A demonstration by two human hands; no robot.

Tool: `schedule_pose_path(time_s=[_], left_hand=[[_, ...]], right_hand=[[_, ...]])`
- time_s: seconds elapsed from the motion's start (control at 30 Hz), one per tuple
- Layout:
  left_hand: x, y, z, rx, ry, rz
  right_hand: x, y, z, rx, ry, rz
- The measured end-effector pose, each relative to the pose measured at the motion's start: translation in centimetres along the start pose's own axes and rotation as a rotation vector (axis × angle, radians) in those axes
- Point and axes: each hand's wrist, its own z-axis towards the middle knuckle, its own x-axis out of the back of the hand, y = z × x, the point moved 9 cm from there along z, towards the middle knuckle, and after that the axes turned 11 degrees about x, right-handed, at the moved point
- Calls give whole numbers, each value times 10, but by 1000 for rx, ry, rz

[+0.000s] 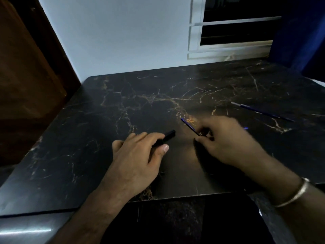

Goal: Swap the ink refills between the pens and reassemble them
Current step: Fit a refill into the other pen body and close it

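My left hand [137, 155] grips a black pen barrel [168, 135] whose open end points up and to the right. My right hand [226, 141] pinches a thin blue ink refill [189, 125], its free end slanting up-left toward the barrel, a short gap between the two. A second blue refill with a silver tip [260, 110] lies alone on the dark marble table [105, 120] to the far right. A small blue piece [246, 128] peeks out just behind my right hand; what it is cannot be told.
The table's front edge [175, 197] runs just under my wrists. A wooden door [26, 85] stands at the left, a white wall and a window [233, 32] behind the table, a blue curtain [302, 32] at the right. A metal bangle [292, 196] circles my right wrist.
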Motion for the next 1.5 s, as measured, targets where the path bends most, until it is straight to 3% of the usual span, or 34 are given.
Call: schedule_pose_path(time_s=[0.17,0.27,0.33,0.43,0.5,0.83,1.1,1.3,1.5], left_hand=[[-3,5,-4,-11,-47,-36],[2,1,-5,4,-40,-137],[4,0,-5,6,-39,-181],[2,1,-7,9,-68,-277],[2,4,-8,-1,-85,-345],[8,12,-11,-27,-93,-387],[4,26,-15,-80,-110,-379],[7,10,-10,-15,-91,-391],[6,14,-11,-27,-100,-369]], right_hand=[[-16,7,20,-206,-183,48],[-3,14,16,-178,-42,112],[2,19,6,-164,106,424],[-7,5,-8,-163,229,1162],[-9,-15,-14,-91,254,1369],[4,-29,-22,-17,502,1381],[-9,-49,-27,15,412,1192],[2,-28,-30,-60,551,1279],[-6,-33,-29,-15,465,1252]])
